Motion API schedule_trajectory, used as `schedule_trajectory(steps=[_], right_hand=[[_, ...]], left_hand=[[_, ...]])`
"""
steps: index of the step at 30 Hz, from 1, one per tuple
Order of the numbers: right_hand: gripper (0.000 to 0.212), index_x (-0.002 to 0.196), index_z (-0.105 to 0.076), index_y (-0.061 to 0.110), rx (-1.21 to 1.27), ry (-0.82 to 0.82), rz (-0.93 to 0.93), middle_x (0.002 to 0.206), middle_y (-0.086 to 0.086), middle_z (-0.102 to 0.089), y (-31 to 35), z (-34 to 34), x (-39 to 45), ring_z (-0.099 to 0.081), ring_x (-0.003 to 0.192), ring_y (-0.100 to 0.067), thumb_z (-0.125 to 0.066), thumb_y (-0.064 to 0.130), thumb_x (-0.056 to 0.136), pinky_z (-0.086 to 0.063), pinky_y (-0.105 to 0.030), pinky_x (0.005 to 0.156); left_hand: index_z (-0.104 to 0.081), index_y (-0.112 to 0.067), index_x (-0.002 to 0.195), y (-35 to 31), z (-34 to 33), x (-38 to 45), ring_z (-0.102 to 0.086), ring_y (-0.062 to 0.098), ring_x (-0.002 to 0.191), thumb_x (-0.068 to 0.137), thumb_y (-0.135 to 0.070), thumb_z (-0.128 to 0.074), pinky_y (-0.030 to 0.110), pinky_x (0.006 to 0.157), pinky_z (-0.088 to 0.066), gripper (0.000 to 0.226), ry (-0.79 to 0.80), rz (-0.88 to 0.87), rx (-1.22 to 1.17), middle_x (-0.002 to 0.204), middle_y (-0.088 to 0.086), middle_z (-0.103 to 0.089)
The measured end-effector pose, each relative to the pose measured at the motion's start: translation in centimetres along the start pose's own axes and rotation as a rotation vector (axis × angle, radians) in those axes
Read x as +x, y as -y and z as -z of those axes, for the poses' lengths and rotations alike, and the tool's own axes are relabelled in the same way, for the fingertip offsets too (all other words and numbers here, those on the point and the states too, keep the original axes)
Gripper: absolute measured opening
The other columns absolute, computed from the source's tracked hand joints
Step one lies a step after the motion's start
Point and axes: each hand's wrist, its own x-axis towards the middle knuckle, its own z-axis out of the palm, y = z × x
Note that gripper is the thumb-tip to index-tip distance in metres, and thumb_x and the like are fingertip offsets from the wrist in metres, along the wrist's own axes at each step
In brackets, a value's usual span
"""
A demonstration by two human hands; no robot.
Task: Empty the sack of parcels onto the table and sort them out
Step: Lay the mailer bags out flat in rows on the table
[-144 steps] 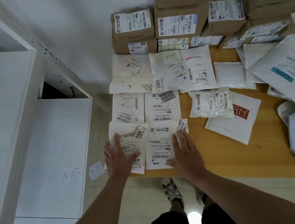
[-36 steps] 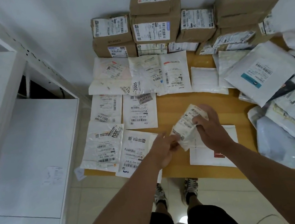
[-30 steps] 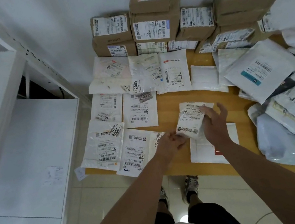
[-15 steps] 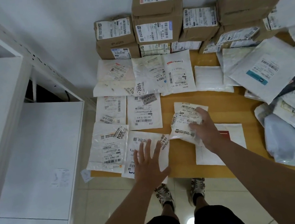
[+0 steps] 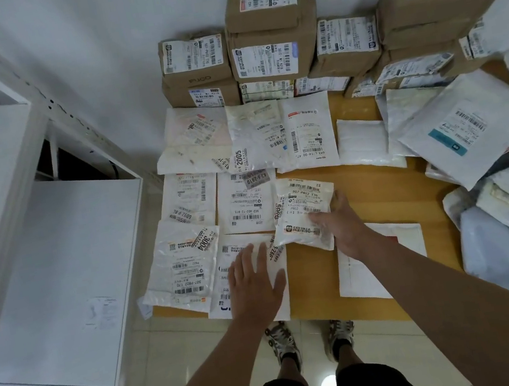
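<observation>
My right hand [image 5: 341, 227] grips a small white labelled packet [image 5: 305, 213] by its right edge, thumb on the near side, holding it low over the wooden table [image 5: 377, 187]. At nine o'clock from it, my left hand [image 5: 254, 282] lies flat, fingers spread and straight, pressing on a white mailer [image 5: 274, 257] that overhangs the table's near edge. Just beside that mailer, again at nine o'clock, lies the bag marked 3004 [image 5: 184, 265]. At twelve o'clock from my hands, more flat white parcels lie in rows, one marked 2005 [image 5: 254, 139]. Beyond them, against the wall, brown cardboard boxes [image 5: 272, 48] stand stacked. At three o'clock from my right hand, a heap of unsorted poly bags [image 5: 485, 134] overlaps loosely. Under my right wrist lies a flat white envelope [image 5: 382, 262]. A white shelf unit [image 5: 55, 259] stands at nine o'clock, off the table.
</observation>
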Motion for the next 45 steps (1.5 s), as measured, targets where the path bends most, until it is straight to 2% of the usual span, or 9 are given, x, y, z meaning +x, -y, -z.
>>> schedule_trajectory(steps=[4,8,14,26,29,33,37,42,45], right_hand=[[0.048,0.116,-0.047,0.019,-0.019,0.011,-0.058,0.12,-0.009,-0.064,0.3,-1.4,1.0,-0.065,0.104,-0.029,-0.069,-0.008,0.083,-0.055,-0.051,0.088],[0.041,0.111,-0.048,0.019,-0.038,0.027,-0.067,0.115,-0.006,-0.064,0.7,-2.6,1.5,-0.066,0.096,-0.024,-0.068,-0.006,0.085,-0.058,-0.042,0.076],[0.055,0.136,-0.045,0.013,-0.069,-0.044,-0.017,0.125,-0.004,-0.062,-0.4,-2.5,2.1,-0.065,0.094,-0.015,-0.067,-0.003,0.088,-0.058,-0.031,0.068],[0.049,0.134,-0.05,0.022,-0.286,-0.11,0.054,0.123,0.003,-0.064,-0.6,-3.1,2.4,-0.065,0.09,-0.01,-0.069,0.015,0.089,-0.053,-0.019,0.056],[0.051,0.131,-0.053,0.02,-0.462,-0.184,0.155,0.133,-0.003,-0.058,-0.8,-2.9,1.9,-0.064,0.107,-0.018,-0.071,0.03,0.085,-0.056,-0.022,0.066],[0.059,0.146,-0.038,0.011,-0.746,-0.365,0.209,0.146,-0.01,-0.04,-0.3,-1.1,0.4,-0.041,0.133,-0.03,-0.057,0.03,0.094,-0.044,-0.044,0.104],[0.049,0.136,-0.049,0.014,-1.036,-0.529,0.302,0.14,-0.01,-0.046,-1.8,4.4,-2.2,-0.038,0.132,-0.032,-0.059,0.028,0.091,-0.034,-0.049,0.106],[0.076,0.146,-0.026,0.015,-0.984,-0.792,-0.092,0.149,-0.015,-0.032,-4.3,10.7,-4.6,-0.03,0.137,-0.037,-0.059,0.052,0.088,-0.028,-0.053,0.109],[0.087,0.146,-0.024,0.011,-1.009,-0.713,-0.174,0.144,-0.017,-0.036,-5.3,12.4,-5.3,-0.038,0.132,-0.038,-0.057,0.064,0.085,-0.033,-0.052,0.106]], left_hand=[[-0.044,-0.019,0.142,1.2,0.9,1.4,-0.033,0.036,0.141,0.091,-0.052,-0.031,0.055,0.112,-0.027,0.062,-0.098,0.132,-0.006,0.149,0.014,-0.04],[-0.019,-0.029,0.154,2.9,1.8,2.9,0.0,0.032,0.15,0.093,-0.058,-0.038,0.056,0.116,0.0,0.069,-0.034,0.251,0.006,0.162,0.007,-0.009],[-0.01,-0.031,0.154,3.7,2.5,3.5,0.001,0.028,0.149,0.089,-0.066,-0.044,0.055,0.117,-0.013,0.08,0.062,0.323,-0.052,0.162,0.003,0.001],[-0.01,-0.03,0.155,3.6,2.8,3.9,-0.001,0.028,0.149,0.09,-0.066,-0.04,0.053,0.118,-0.014,0.08,0.071,0.336,-0.064,0.162,0.003,-0.001],[-0.013,-0.029,0.154,3.6,2.9,4.0,-0.004,0.029,0.149,0.091,-0.064,-0.041,0.053,0.117,-0.014,0.078,0.041,0.333,-0.051,0.162,0.006,-0.005],[-0.024,-0.022,0.151,1.9,3.2,4.2,-0.015,0.032,0.146,0.094,-0.053,-0.044,0.05,0.117,-0.016,0.068,-0.023,0.255,-0.063,0.158,0.011,-0.017],[-0.055,-0.012,0.124,-2.0,3.3,4.3,-0.052,0.029,0.113,0.093,-0.033,-0.053,0.041,0.094,-0.045,0.038,-0.176,-0.012,-0.179,0.124,0.01,-0.053],[-0.05,-0.015,0.079,-8.4,2.8,3.4,-0.055,0.02,0.074,0.098,-0.032,-0.045,0.033,0.067,-0.046,0.026,0.259,-0.08,-0.392,0.079,0.001,-0.055],[-0.058,-0.014,0.105,-11.1,0.2,3.0,-0.061,0.022,0.095,0.095,-0.044,-0.051,0.033,0.078,-0.051,0.033,0.48,0.043,-0.444,0.104,0.003,-0.064]])
